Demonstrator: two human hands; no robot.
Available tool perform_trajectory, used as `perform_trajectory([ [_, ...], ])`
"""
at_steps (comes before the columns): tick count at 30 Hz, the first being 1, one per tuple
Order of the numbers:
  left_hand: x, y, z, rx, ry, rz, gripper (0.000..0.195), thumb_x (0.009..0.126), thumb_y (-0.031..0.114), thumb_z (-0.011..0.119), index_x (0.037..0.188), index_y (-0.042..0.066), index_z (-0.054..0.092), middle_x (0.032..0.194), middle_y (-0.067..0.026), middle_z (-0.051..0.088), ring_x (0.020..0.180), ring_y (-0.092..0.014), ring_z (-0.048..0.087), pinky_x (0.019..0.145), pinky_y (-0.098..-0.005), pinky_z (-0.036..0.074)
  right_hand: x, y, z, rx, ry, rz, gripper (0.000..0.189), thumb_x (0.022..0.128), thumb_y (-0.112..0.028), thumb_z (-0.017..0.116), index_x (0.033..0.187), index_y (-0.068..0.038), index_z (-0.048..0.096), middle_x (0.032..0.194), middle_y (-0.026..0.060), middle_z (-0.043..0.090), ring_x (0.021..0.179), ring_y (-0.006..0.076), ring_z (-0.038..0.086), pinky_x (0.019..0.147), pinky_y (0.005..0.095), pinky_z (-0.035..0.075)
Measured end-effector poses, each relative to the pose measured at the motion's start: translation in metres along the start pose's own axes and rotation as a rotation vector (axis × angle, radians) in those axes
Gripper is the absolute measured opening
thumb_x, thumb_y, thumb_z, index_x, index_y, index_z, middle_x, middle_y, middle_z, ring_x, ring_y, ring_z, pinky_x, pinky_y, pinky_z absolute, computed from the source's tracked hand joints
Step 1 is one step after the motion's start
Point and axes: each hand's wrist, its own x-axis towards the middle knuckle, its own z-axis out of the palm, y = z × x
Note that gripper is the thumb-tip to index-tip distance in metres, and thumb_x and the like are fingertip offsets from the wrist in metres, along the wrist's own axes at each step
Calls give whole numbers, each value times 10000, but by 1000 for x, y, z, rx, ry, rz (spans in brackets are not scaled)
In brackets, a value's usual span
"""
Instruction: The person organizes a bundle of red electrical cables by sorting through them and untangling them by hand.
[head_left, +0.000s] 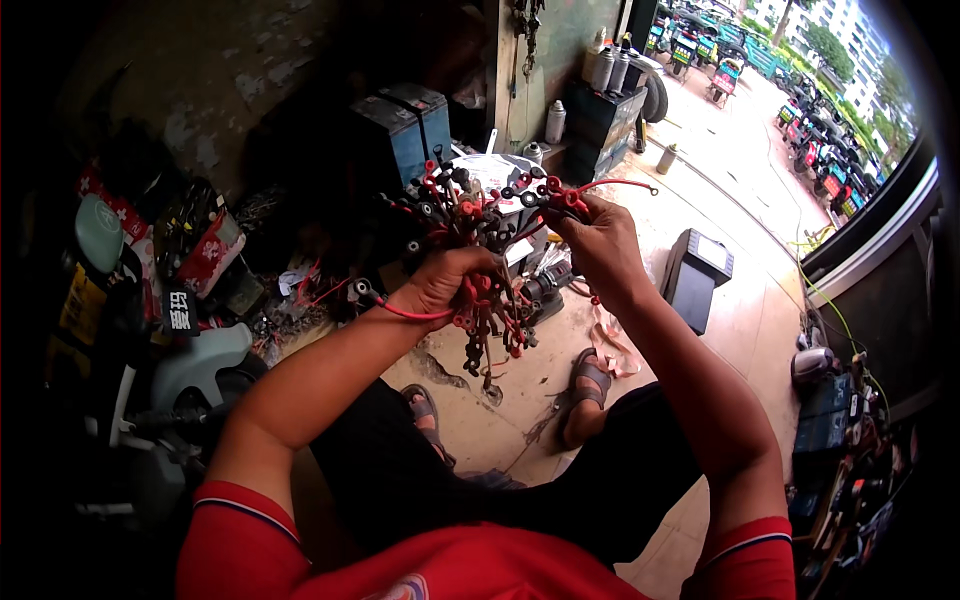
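My left hand (452, 279) is closed around the middle of a thick bundle of short red and black cables (480, 300) with ring terminals at their ends. The bundle fans out above and below my fist, and one red cable (412, 312) sticks out to the left over my wrist. To the right, my right hand (600, 240) pinches several red and black cable ends (566, 199) between thumb and fingers. A thin red wire (615, 182) with a small ring terminal reaches rightward from there. Whether these cables are separate from the bundle, I cannot tell.
Batteries (420, 124) and a round white surface (487, 171) stand behind the bundle. A black and grey case (694, 281) lies on the floor at right. Spray cans (603, 69) stand on a dark box. A scooter (202, 367) is at left; more batteries (823, 412) are at far right.
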Motion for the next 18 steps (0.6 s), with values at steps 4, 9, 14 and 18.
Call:
perform_trajectory([
  [4,5,3,4,-15,-68,48,261,888,126,744,1105,-16,710,930,-105,754,817,-204,744,740,-327,617,2,19,-4,68,10,-12,198,971,-155,716,1063,18,743,876,69,766,778,100,653,701,275,507],
  [9,-1,-4,25,83,-39,61,412,812,20,838,1192,57,685,1030,-78,745,911,-174,729,766,-312,604,3,29,11,-19,-7,10,205,944,-127,669,1050,34,738,857,97,770,760,136,691,719,301,535],
  [14,19,-23,-1,70,9,154,378,816,40,820,1165,61,675,946,-78,729,789,-182,720,708,-300,587,7,32,17,-17,84,-140,176,959,-37,630,1106,36,694,952,115,768,847,149,703,791,300,546],
  [18,6,-24,7,216,61,134,335,815,67,779,1124,12,663,877,-74,710,679,-158,678,590,-269,544,19,-6,-11,-140,360,-356,177,968,-4,566,1106,25,673,912,130,757,800,173,695,750,318,538],
])
